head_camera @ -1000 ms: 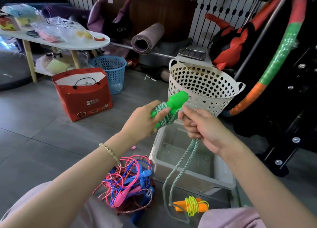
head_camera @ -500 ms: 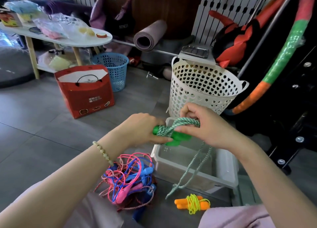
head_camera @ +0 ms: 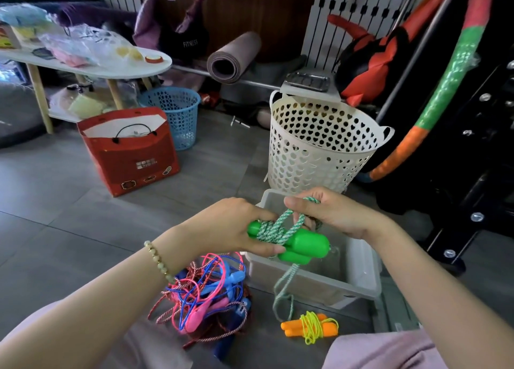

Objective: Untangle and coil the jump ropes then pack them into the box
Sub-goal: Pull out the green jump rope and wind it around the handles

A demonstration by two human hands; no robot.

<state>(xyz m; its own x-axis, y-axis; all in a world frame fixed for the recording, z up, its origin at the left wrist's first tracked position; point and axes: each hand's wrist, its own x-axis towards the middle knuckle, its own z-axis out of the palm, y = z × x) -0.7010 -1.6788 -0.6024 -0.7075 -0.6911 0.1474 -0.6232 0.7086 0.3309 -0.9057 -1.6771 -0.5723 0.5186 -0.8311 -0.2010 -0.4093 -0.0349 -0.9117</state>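
Note:
My left hand (head_camera: 230, 227) grips the two green handles (head_camera: 303, 245) of a jump rope, held level above the clear plastic box (head_camera: 361, 279). Green-white cord (head_camera: 274, 228) is wound around the handles. My right hand (head_camera: 331, 213) pinches a loop of that cord just above them. A short tail of cord (head_camera: 283, 293) hangs down over the box's near wall. A tangle of pink, blue and red-white ropes (head_camera: 205, 293) lies on the floor left of the box. An orange-handled rope (head_camera: 310, 325) bound in yellow cord lies in front of the box.
A white perforated basket (head_camera: 319, 149) stands right behind the box. A red paper bag (head_camera: 130, 154) and a blue basket (head_camera: 175, 113) sit to the left, near a white low table (head_camera: 91, 68). A black rack with a coloured hoop (head_camera: 445, 85) fills the right side.
The handles have dropped from upright to level, lower over the box. My right hand has wound more cord around them, and the hanging tail has grown shorter.

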